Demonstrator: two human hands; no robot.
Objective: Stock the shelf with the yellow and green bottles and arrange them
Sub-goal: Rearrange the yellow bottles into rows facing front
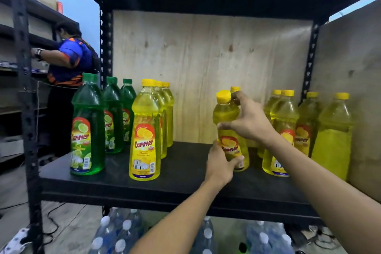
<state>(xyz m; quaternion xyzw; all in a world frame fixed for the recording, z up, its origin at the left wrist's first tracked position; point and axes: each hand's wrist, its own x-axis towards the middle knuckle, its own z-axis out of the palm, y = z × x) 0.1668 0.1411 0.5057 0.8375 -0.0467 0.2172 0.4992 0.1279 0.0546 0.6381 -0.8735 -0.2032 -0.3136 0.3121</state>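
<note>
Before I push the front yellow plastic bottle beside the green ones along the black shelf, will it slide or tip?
The tall yellow plastic bottle is slim and narrow-based, so a push near its yellow cap would probably tip it. It looks nearly full, so likely heavy for its size. Pushed low, it should slide on the flat black shelf.

Behind the right hand [250,123], most of the rear yellow bottle [235,89]; lower water bottles [123,235] partly off-frame.

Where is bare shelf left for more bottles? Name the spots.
Widest bare patch: shelf board between the left yellow row and the held yellow bottle, back to the plywood. Also the front edge strip. Crowded: green row at left, yellow cluster at right.
</note>
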